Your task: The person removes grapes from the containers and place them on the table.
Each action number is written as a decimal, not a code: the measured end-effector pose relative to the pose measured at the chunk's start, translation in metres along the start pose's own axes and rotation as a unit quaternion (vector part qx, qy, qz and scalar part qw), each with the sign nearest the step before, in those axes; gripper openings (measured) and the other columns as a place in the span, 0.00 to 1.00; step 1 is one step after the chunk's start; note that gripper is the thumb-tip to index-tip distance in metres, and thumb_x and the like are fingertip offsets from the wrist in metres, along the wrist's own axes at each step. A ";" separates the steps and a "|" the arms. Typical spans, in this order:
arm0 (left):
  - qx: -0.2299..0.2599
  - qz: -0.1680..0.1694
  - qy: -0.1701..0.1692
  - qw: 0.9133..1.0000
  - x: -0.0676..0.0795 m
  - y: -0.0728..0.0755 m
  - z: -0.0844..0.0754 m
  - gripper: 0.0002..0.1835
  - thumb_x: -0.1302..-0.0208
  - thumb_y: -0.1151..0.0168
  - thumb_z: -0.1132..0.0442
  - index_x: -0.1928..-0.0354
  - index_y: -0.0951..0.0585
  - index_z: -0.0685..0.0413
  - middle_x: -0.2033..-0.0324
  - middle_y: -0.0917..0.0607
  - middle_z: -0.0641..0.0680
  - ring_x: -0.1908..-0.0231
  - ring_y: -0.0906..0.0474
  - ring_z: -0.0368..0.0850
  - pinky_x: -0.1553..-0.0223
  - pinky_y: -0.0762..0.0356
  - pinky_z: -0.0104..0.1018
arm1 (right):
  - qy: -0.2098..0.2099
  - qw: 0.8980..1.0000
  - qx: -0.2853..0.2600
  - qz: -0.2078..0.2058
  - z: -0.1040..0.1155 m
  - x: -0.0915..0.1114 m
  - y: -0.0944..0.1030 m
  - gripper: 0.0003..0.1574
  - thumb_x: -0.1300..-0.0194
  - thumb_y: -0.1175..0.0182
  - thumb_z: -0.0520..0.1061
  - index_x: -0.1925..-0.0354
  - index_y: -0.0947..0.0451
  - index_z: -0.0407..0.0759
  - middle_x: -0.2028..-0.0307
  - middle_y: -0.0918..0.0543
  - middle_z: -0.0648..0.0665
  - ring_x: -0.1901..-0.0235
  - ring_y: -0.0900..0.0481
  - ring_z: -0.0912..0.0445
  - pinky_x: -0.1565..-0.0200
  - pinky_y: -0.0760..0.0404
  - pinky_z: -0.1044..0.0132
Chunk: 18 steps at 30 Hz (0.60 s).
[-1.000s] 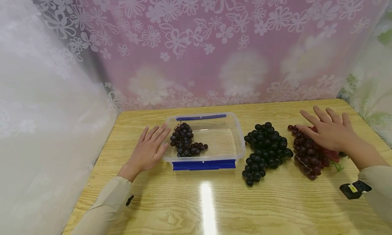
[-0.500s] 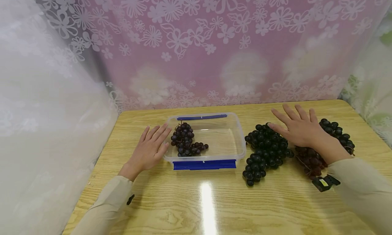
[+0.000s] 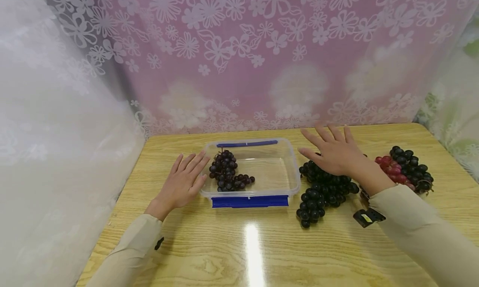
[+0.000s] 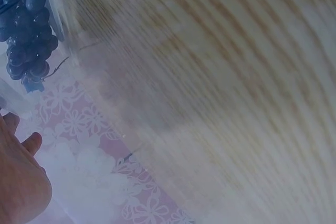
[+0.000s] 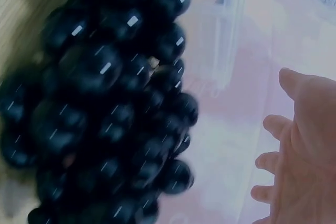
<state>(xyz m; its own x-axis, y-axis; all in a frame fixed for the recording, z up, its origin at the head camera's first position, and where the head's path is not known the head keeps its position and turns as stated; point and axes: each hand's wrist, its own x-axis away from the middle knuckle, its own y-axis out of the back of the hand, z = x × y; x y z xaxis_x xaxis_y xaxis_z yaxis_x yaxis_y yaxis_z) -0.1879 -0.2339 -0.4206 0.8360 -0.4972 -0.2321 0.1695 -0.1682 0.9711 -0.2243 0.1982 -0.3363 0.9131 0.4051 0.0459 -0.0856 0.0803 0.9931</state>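
My left hand (image 3: pixel 182 182) lies with straight fingers against the left wall of a clear plastic box (image 3: pixel 269 191) with blue clips. Inside that box, at its left, sits a bunch of dark purple grapes (image 3: pixel 223 170). My right hand (image 3: pixel 334 154), fingers spread and holding nothing, hovers over the far part of a black grape bunch (image 3: pixel 312 201) just right of the box. In the right wrist view the black grapes (image 5: pixel 100 103) fill the left side, apart from the right hand (image 5: pixel 310 145). Farther right are red grapes (image 3: pixel 393 168), partly hidden by the right forearm.
Another bunch of black grapes (image 3: pixel 413 166) lies beside the red ones at the table's right. The wooden table (image 3: pixel 209 245) ends at a pink flowered curtain (image 3: pixel 239 70) behind. A black band (image 3: pixel 368 216) hangs at the right wrist.
My right hand has moved left, from over the red grapes to over the black bunch by the box, uncovering the grapes at far right. The left hand has stayed put.
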 end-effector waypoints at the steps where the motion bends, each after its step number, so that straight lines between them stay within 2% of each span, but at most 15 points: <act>1: -0.001 0.001 0.001 1.000 0.000 0.000 0.000 0.31 0.24 0.69 0.43 0.25 0.45 0.46 0.27 0.47 0.51 0.29 0.52 0.54 0.31 0.69 0.53 | 0.004 1.000 0.000 0.000 0.004 -0.002 0.001 0.48 0.32 0.67 0.76 0.24 0.56 0.55 0.26 0.58 0.35 0.30 0.66 0.32 0.39 0.75 0.32; 9: -0.004 0.000 -0.001 1.000 0.000 0.001 -0.001 0.31 0.24 0.69 0.43 0.26 0.44 0.48 0.27 0.46 0.51 0.30 0.51 0.54 0.31 0.69 0.54 | 0.030 0.999 0.012 0.014 0.036 -0.022 0.009 0.46 0.31 0.65 0.74 0.24 0.56 0.56 0.26 0.58 0.36 0.30 0.64 0.34 0.37 0.67 0.32; 18: -0.012 0.007 0.000 1.000 -0.002 0.004 0.000 0.31 0.25 0.69 0.42 0.25 0.46 0.45 0.27 0.48 0.49 0.29 0.51 0.54 0.31 0.69 0.53 | 0.057 0.997 0.027 0.036 0.070 -0.051 0.014 0.45 0.31 0.66 0.73 0.24 0.62 0.61 0.25 0.61 0.41 0.28 0.68 0.39 0.35 0.67 0.36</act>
<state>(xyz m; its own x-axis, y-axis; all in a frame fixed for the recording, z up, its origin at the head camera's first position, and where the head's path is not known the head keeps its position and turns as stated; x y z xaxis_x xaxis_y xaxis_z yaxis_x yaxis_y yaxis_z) -0.1889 -0.2340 -0.4164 0.8385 -0.4996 -0.2178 0.1699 -0.1401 0.9755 -0.2439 0.1152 -0.3168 0.8540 0.5091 0.1075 -0.1244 -0.0007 0.9922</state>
